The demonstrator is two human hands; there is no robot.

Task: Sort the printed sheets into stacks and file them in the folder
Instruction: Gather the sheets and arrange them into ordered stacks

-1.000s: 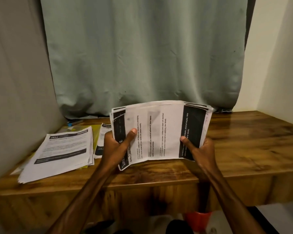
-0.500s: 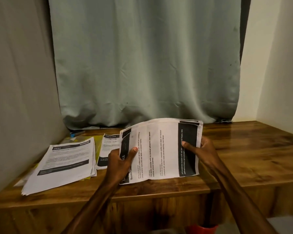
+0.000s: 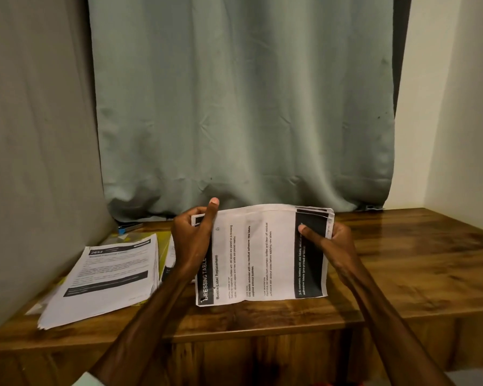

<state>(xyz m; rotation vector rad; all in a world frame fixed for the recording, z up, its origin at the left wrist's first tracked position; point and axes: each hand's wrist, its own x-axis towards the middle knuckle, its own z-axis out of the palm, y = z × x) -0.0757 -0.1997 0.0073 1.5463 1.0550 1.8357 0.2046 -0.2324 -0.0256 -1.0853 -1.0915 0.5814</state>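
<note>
One brown wooden counter. Three lots of paper on or over it: one bundle of white printed paper sheets near the front edge, one thick stack of white printed paper sheets at the left edge, and one smaller, mostly hidden pile of printed sheets between them. The sheets within each lie too close to count. One yellow plastic folder. One small blue object at the rear left corner. Two bare hands: left hand, right hand. One grey-green cloth curtain.
</note>
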